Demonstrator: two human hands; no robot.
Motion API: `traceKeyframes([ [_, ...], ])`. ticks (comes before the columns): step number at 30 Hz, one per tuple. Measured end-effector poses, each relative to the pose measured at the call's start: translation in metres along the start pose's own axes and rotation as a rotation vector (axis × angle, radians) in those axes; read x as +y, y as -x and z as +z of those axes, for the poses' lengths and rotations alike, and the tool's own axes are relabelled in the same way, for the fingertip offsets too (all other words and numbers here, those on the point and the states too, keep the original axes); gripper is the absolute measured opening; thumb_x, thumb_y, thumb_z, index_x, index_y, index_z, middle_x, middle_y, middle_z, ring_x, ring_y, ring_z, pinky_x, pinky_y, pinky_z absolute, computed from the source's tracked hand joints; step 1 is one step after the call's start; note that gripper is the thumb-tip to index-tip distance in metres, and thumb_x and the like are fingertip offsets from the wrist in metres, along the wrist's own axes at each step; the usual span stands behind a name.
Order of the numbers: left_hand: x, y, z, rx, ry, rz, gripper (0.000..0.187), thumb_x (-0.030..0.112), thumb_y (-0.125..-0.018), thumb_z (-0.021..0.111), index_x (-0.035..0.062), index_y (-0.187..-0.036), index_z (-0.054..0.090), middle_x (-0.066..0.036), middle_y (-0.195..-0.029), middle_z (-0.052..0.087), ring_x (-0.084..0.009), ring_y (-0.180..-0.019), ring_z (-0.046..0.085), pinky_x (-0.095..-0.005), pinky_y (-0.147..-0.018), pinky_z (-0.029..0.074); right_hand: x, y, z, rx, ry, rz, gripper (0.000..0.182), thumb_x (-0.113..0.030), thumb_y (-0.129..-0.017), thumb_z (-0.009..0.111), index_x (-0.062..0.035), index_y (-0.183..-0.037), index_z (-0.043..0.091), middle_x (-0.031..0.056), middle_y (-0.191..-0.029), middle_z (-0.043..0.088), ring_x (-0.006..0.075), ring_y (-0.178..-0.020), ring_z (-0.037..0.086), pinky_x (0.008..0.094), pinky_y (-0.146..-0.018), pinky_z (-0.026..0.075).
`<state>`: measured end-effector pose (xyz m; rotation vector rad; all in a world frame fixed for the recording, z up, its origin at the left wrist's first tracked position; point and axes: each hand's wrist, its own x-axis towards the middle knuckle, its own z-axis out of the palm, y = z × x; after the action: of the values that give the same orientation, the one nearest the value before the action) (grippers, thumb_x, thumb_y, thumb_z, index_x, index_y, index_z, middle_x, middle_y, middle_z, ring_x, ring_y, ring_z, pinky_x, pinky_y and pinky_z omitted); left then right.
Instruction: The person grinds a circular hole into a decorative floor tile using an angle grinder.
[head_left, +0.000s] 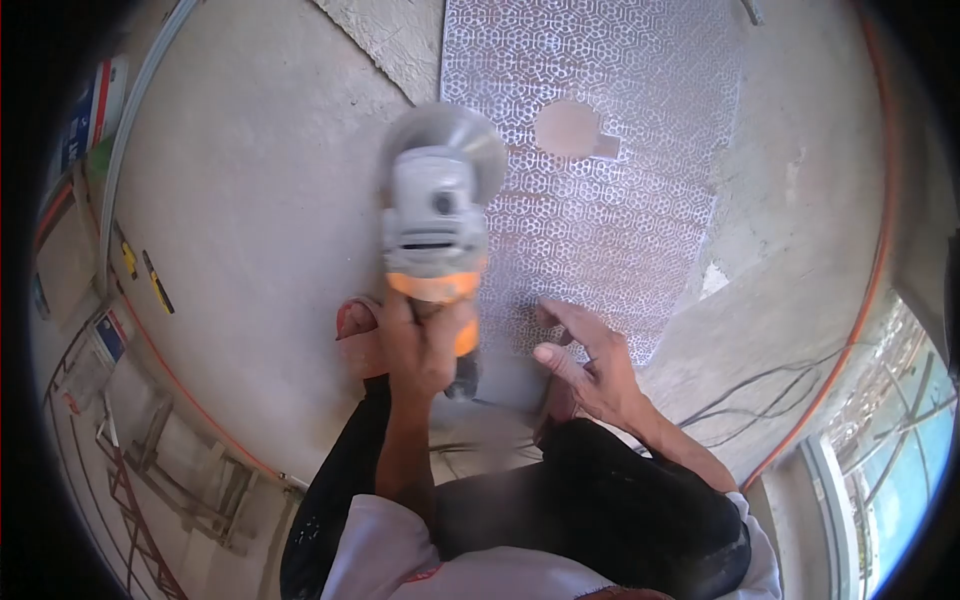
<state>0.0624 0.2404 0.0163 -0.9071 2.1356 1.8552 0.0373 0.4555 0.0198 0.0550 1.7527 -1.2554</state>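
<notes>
My left hand point(425, 345) is wrapped round the body of a grey and orange angle grinder point(435, 215). The grinder is held up over the left edge of a patterned tile point(600, 240), its round disc point(445, 135) smeared by motion. Thumb and fingers apart, my right hand point(595, 370) is over the tile's near edge and holds nothing; whether its fingertips touch the tile cannot be told. A round cutout point(567, 129) with a small rectangular notch shows in the tile's upper part.
The tile lies on a concrete floor point(250, 180). Dark cables point(760, 390) run at the right, near an orange hose point(885, 200). Two yellow and black cutter knives point(157, 283) lie at the left. My foot point(358, 320) is beside the grinder.
</notes>
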Motion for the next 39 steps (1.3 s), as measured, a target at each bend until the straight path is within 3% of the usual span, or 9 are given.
traceKeyframes([
  [2,0.018,0.003,0.021,-0.073,-0.016,0.036,0.045,0.021,-0.083,0.056,-0.0054,-0.12,0.051,-0.014,-0.102,0.062,-0.0211,-0.087,0.062,-0.0329,-0.079,0.05,0.009,-0.001,0.008,-0.006,-0.21,-0.052,0.065,-0.035,-0.091,0.063,0.0002,-0.141,0.041,0.0196,-0.134,0.053,0.032,-0.127,0.049,0.0386,-0.106,0.038],
  [5,0.011,0.01,0.033,-0.212,0.108,-0.007,0.068,0.019,-0.085,0.059,-0.0046,-0.143,0.033,-0.016,-0.124,0.058,-0.0245,-0.108,0.059,-0.0354,-0.096,0.045,0.022,-0.004,0.025,-0.005,-0.566,-0.098,0.074,-0.047,-0.094,0.057,0.0023,-0.144,0.034,0.0177,-0.138,0.05,0.028,-0.129,0.046,0.0379,-0.107,0.036],
  [8,0.008,0.013,0.044,-0.337,0.072,0.021,0.08,0.022,-0.084,0.059,-0.0048,-0.149,0.021,-0.02,-0.128,0.055,-0.0289,-0.116,0.057,-0.0382,-0.101,0.042,0.02,-0.009,0.017,-0.125,-0.728,-0.114,0.078,-0.057,-0.096,0.047,0.0013,-0.145,0.032,0.0142,-0.14,0.045,0.0238,-0.129,0.044,0.0375,-0.107,0.035],
  [12,0.017,0.015,0.062,-0.358,0.006,0.056,0.068,0.02,-0.087,0.057,-0.0055,-0.144,0.03,-0.024,-0.126,0.054,-0.0328,-0.113,0.058,-0.0403,-0.098,0.043,0.017,-0.005,0.011,-0.099,-0.808,-0.008,0.077,-0.06,-0.097,0.04,-0.0008,-0.145,0.03,0.0119,-0.14,0.043,0.0221,-0.129,0.044,0.0382,-0.109,0.035],
  [13,0.023,0.015,0.068,-0.298,0.006,0.081,0.052,0.021,-0.09,0.053,-0.0062,-0.133,0.043,-0.019,-0.115,0.06,-0.0278,-0.104,0.06,-0.0373,-0.094,0.045,0.019,-0.006,0.01,-0.055,-0.782,-0.049,0.074,-0.058,-0.099,0.039,-0.0022,-0.146,0.028,0.0124,-0.14,0.043,0.0226,-0.129,0.044,0.0384,-0.109,0.035],
  [19,0.029,0.003,0.078,-0.328,0.032,0.018,0.044,0.025,-0.092,0.053,-0.0056,-0.124,0.049,-0.02,-0.107,0.062,-0.0288,-0.098,0.062,-0.0373,-0.087,0.047,0.011,-0.012,-0.001,0.005,-0.935,-0.033,0.065,-0.049,-0.102,0.037,-0.0016,-0.145,0.029,0.0139,-0.139,0.046,0.0244,-0.129,0.046,0.0385,-0.11,0.035],
  [23,0.026,-0.003,0.083,-0.298,0.088,0.039,0.043,0.027,-0.092,0.053,-0.0047,-0.121,0.051,-0.019,-0.105,0.063,-0.0278,-0.094,0.062,-0.0366,-0.084,0.047,0.004,-0.018,-0.003,0.046,-0.952,-0.035,0.058,-0.043,-0.105,0.032,-0.0001,-0.144,0.031,0.0138,-0.136,0.048,0.0238,-0.127,0.048,0.037,-0.11,0.036],
  [28,0.028,-0.01,0.079,-0.313,0.09,0.074,0.043,0.027,-0.092,0.053,-0.0041,-0.122,0.051,-0.017,-0.104,0.062,-0.0246,-0.093,0.06,-0.0348,-0.084,0.047,0.0,-0.023,-0.007,0.005,-0.845,-0.063,0.063,-0.045,-0.105,0.034,-0.0013,-0.148,0.023,0.0126,-0.14,0.042,0.021,-0.13,0.04,0.035,-0.109,0.031],
  [39,0.039,-0.02,0.083,-0.276,0.185,-0.062,0.045,0.027,-0.091,0.051,-0.003,-0.124,0.05,-0.015,-0.103,0.063,-0.0222,-0.092,0.059,-0.0335,-0.084,0.047,0.001,-0.037,-0.011,0.043,-0.73,-0.045,0.067,-0.048,-0.105,0.028,0.0,-0.151,0.02,0.0157,-0.148,0.034,0.0239,-0.139,0.031,0.0352,-0.114,0.024],
])
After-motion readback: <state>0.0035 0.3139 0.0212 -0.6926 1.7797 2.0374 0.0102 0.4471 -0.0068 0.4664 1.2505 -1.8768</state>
